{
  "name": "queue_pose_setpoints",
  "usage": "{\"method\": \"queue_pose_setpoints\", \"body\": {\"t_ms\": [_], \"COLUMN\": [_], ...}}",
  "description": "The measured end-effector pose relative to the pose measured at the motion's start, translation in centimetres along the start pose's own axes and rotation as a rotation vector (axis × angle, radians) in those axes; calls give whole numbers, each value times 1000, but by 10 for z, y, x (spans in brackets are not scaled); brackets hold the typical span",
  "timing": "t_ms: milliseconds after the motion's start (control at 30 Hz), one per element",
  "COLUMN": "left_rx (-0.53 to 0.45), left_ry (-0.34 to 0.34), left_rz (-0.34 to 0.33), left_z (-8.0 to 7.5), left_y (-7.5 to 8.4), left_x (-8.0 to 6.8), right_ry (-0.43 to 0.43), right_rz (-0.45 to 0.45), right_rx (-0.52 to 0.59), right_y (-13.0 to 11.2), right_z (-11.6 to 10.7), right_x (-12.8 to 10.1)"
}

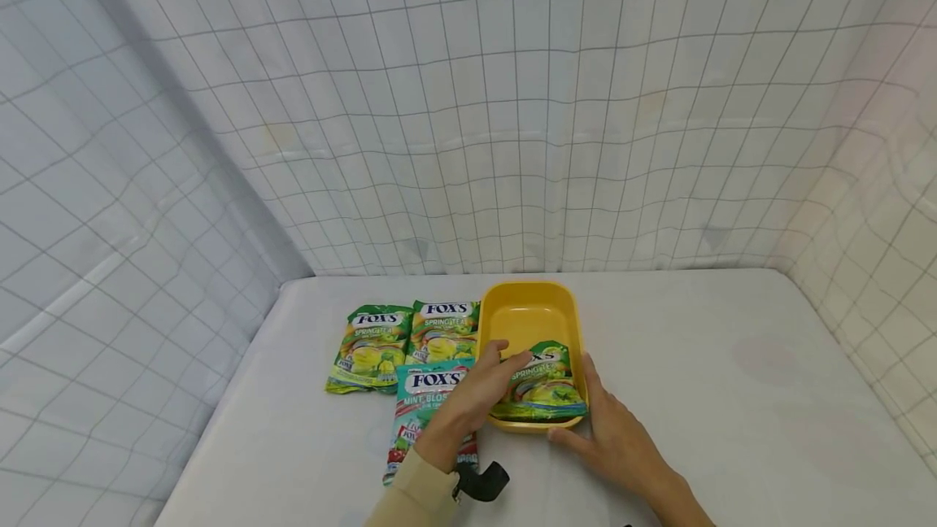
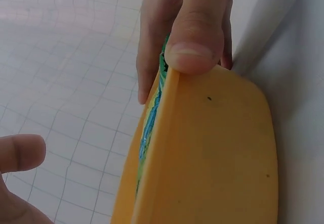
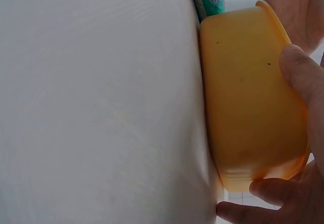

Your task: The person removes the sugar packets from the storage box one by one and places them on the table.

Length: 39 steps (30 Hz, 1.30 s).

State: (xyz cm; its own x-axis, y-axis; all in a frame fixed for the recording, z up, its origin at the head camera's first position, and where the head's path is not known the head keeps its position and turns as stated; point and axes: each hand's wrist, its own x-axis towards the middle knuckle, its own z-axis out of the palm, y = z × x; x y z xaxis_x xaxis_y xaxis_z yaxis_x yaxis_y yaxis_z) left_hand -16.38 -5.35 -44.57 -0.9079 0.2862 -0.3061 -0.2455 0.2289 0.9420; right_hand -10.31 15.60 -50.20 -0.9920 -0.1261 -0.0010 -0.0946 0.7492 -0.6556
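A yellow plastic tub [image 1: 529, 324] stands on the white table, with a green Fox's Spring Tea candy packet [image 1: 545, 385] lying in its near half. My right hand [image 1: 622, 437] holds the tub's near right corner: the thumb is against the near wall and the fingers lie along the right side. My left hand [image 1: 483, 385] reaches over the tub's left rim, its fingers loosely extended at the packet's left edge. In the left wrist view, the right thumb [image 2: 195, 57] presses near the rim beside the packet's edge.
Left of the tub lie two more Spring Tea packets, one farther left [image 1: 371, 348] and one against the tub [image 1: 443, 333]. A teal Fox's Mint Blossom packet [image 1: 428, 397] lies partly under my left forearm. White grid-patterned cloth [image 1: 534, 145] walls the table's back and sides.
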Motion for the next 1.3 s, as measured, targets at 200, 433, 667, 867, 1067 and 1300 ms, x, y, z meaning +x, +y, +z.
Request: {"method": "queue_pose_setpoints", "body": {"t_ms": [200,433,667,867,1067,1300], "left_rx": [1,-7,-83,-148,-243,-319], "left_ry": [25,66,141,165,102,75], "left_rz": [-14,-16,38,20,21,31], "left_z": [0,1,2,1,-3,-2], "left_y": [-1,-5,-5,-5,-6,-3], "left_x": [2,6,4,2,6,9], "right_ry": [8,6,-5,-1,3,11], "right_rz": [-11,1,18,14,7,-5], "right_rx": [-1,0,14,12,-8,-12], "right_y": [1,3,3,3,1,1], "right_z": [0,2,2,2,0,1], "right_x": [0,0,-1,-1,-2,-1]}}
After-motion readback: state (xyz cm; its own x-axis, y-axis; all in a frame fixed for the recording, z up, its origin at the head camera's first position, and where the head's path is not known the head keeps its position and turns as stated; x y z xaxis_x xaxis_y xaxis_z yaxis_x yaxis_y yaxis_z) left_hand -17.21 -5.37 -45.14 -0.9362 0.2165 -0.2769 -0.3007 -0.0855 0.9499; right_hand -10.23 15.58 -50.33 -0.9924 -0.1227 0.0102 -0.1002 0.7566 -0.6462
